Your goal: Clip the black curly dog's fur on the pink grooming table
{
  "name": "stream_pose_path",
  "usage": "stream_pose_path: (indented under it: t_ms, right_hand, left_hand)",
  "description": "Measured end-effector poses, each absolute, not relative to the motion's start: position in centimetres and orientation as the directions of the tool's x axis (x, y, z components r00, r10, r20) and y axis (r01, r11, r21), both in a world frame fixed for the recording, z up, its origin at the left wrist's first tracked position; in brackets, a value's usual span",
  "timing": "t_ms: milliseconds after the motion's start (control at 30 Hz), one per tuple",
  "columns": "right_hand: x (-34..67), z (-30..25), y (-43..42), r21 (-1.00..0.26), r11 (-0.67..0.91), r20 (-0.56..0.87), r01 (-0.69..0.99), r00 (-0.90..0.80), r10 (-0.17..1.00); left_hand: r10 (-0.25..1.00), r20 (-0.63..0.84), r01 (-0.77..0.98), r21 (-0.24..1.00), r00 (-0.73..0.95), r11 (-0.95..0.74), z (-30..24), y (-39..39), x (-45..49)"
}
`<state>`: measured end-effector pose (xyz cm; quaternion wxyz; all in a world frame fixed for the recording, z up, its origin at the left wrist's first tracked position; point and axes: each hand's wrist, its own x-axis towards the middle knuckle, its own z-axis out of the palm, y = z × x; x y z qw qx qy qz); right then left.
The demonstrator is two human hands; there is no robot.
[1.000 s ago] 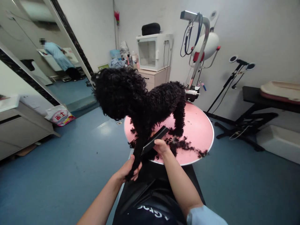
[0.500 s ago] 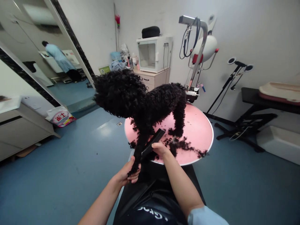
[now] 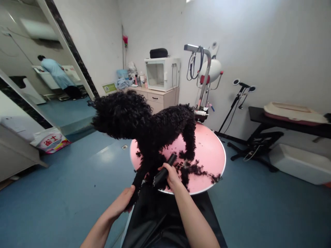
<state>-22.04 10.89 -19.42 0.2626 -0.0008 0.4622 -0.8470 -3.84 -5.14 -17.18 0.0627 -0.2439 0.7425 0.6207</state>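
Note:
A black curly-haired dog (image 3: 144, 120) stands on a round pink grooming table (image 3: 209, 148), head to the left. My left hand (image 3: 124, 201) is closed round the dog's front paw, pulled off the table's near edge. My right hand (image 3: 169, 174) grips a black comb (image 3: 164, 170), which lies against the dog's front leg. Clumps of cut black hair (image 3: 196, 168) lie on the pink top near my right hand.
A grooming arm with a white dryer (image 3: 207, 69) stands behind the table. A cabinet with a white box (image 3: 161, 74) is at the back wall. A black table with a tray (image 3: 289, 115) is at the right. Another person (image 3: 55, 70) stands far left.
The view has tilted up and shifted, so everything sits lower and further left. My hands keep their grips; the comb has slid lower along the front leg.

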Motion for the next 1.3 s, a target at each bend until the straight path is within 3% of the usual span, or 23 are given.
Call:
stream_pose_path:
  t_ms: [133, 200, 267, 333, 433, 500, 567, 633, 667, 733, 800, 1067, 1133, 1233, 1300]
  right_hand:
    - [-26.0, -19.2, 17.4, -0.792, -0.564, -0.208, 0.234, -0.972, -0.111]
    - [-27.9, -18.1, 21.0, -0.777, -0.614, -0.180, 0.142, -0.984, 0.001]
    - [-29.3, -16.4, 23.9, -0.777, -0.622, -0.126, 0.095, -0.992, 0.005]
    - [-30.4, -14.1, 25.7, -0.791, -0.608, -0.056, 0.068, -0.998, -0.039]
    - [-31.8, -9.5, 26.4, -0.800, -0.599, 0.071, -0.007, -0.994, -0.082]
    - [-33.0, -5.7, 25.9, -0.796, -0.600, 0.169, -0.078, -0.981, -0.097]
    - [-34.5, -1.8, 24.8, -0.782, -0.604, 0.269, -0.153, -0.958, -0.105]
    - [-35.9, 1.8, 23.3, -0.771, -0.575, 0.391, -0.274, -0.916, -0.088]
    - [-36.5, 3.2, 22.4, -0.769, -0.542, 0.450, -0.339, -0.889, -0.081]
    - [-37.3, 5.2, 20.5, -0.781, -0.454, 0.549, -0.429, -0.819, -0.169]
    - [-37.5, 5.7, 18.9, -0.797, -0.355, 0.594, -0.488, -0.739, -0.318]
    - [-35.1, 1.7, 18.9, -0.780, 0.023, 0.474, -0.625, -0.614, -0.631]
    - [-35.3, 2.0, 19.3, -0.786, -0.015, 0.518, -0.619, -0.644, -0.562]
    - [-35.8, 3.5, 18.5, -0.752, -0.166, 0.650, -0.638, -0.675, -0.350]
    - [-35.7, 3.9, 17.4, -0.704, -0.124, 0.690, -0.699, -0.631, -0.356]
  left_hand:
    - [-0.426, -0.227, -0.409, 0.817, -0.876, 0.406, -16.3, -7.6, -6.2]
    - [-0.527, 0.041, -0.313, 0.764, -0.849, 0.564, -15.1, -7.4, -7.8]
    - [-0.572, 0.385, -0.187, 0.689, -0.724, 0.700, -12.8, -5.9, -9.3]
    - [-0.443, 0.634, 0.032, 0.594, -0.634, 0.804, -9.3, -3.1, -11.2]
    - [-0.016, 0.762, 0.414, 0.369, -0.648, 0.832, -1.8, 1.7, -15.8]
    - [0.014, 0.751, 0.367, 0.306, -0.661, 0.878, 3.5, 3.8, -20.5]
    - [-0.133, 0.665, 0.108, 0.310, -0.735, 0.945, 7.8, 4.4, -25.6]
    - [-0.319, 0.458, -0.162, 0.348, -0.830, 0.923, 10.1, 3.6, -30.0]
    - [-0.348, 0.326, -0.224, 0.362, -0.879, 0.905, 10.5, 2.9, -31.6]
    - [-0.304, 0.175, -0.236, 0.325, -0.936, 0.916, 10.2, 1.4, -33.5]
    - [-0.240, 0.140, -0.192, 0.289, -0.960, 0.938, 9.1, -0.1, -34.1]
    - [-0.163, 0.044, -0.148, 0.241, -0.986, 0.959, 7.3, -2.9, -34.3]
    - [-0.165, 0.043, -0.150, 0.245, -0.985, 0.958, 7.4, -2.9, -34.5]
    - [-0.160, 0.040, -0.145, 0.256, -0.986, 0.956, 7.5, -2.7, -34.5]
    - [-0.165, 0.039, -0.150, 0.259, -0.985, 0.954, 7.5, -2.6, -34.5]
